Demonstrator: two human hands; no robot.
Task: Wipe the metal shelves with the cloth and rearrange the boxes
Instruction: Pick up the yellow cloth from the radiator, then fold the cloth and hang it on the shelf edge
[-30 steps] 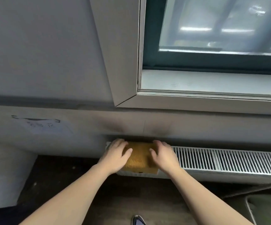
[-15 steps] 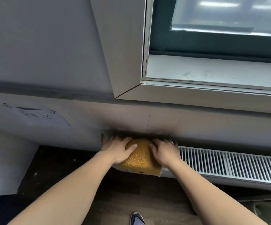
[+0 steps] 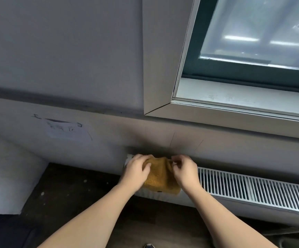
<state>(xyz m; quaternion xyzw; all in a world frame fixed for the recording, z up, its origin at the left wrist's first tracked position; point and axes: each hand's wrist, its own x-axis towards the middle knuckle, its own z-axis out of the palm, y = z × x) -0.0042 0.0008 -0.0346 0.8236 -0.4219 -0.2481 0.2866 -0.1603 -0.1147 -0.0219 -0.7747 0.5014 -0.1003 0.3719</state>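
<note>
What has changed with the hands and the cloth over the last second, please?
The left hand and right hand, earlier flat on the cloth, now curl round it and bunch it up. The cloth stays on the left end of the radiator grille.

Dim, soft daylight from the window (image 3: 263, 33) (glare streaks), wide-angle bowing at edges.
</note>
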